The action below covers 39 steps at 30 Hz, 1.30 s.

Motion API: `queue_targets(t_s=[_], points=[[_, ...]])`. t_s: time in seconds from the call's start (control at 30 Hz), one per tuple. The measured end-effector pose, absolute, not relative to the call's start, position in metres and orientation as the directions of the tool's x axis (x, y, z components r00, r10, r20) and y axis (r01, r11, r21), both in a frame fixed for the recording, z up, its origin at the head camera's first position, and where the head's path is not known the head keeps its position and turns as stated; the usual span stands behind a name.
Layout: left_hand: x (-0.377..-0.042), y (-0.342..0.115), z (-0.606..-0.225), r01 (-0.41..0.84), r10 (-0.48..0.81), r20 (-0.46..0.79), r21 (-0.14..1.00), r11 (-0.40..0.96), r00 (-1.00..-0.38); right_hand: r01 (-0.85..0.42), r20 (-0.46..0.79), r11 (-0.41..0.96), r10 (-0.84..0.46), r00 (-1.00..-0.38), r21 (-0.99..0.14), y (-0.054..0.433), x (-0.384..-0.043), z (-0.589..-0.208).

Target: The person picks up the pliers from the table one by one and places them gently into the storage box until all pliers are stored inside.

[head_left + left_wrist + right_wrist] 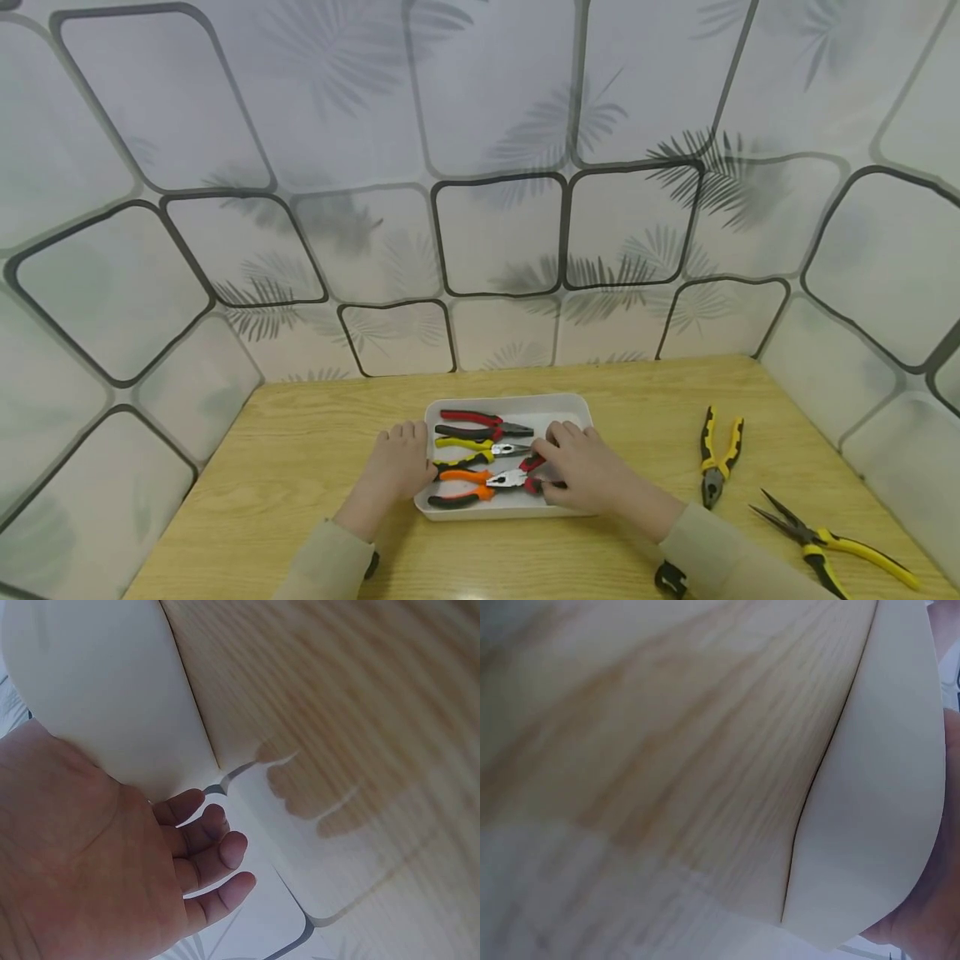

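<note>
A white tray (pixel 517 513) on the table holds several pliers. Inside are red-and-black pliers (pixel 471 417), yellow-handled pliers (pixel 461 443), yellow-and-black pliers (pixel 465 462) and orange-and-black pliers (pixel 467 476). My left hand (pixel 397 462) rests against the tray's left end; in the left wrist view its fingers (pixel 211 859) are loosely bent with nothing between them, and its thumb is hidden. Reaching over the tray's right side, my right hand (pixel 581 467) holds red-handled pliers (pixel 532 463), largely covered by the fingers. The tray wall (pixel 877 787) hides most of that hand in the right wrist view.
Yellow-and-black pliers (pixel 716 462) lie to the right of the tray with their handles spread. Nearer the table's right edge are long-nose pliers (pixel 806 533), jaws apart. A patterned curtain (pixel 495 233) encloses the wooden table (pixel 315 433) at the back and sides.
</note>
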<state>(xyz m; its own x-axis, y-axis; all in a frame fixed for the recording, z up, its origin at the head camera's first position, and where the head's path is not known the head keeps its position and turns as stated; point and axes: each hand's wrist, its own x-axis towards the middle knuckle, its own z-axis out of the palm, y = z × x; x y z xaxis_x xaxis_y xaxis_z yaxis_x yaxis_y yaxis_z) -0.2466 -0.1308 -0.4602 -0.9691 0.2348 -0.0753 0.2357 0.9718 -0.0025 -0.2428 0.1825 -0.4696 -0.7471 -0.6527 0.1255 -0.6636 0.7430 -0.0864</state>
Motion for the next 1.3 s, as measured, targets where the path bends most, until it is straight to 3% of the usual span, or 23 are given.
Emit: queue_targets(t_s=[1.3], points=[[-0.2491,-0.1316,-0.4640,0.239,0.237,-0.075,-0.026,0.971,-0.969,-0.699,0.256,0.714,-0.669,-0.697,-0.038,0.1840,-0.2383,-0.4642]])
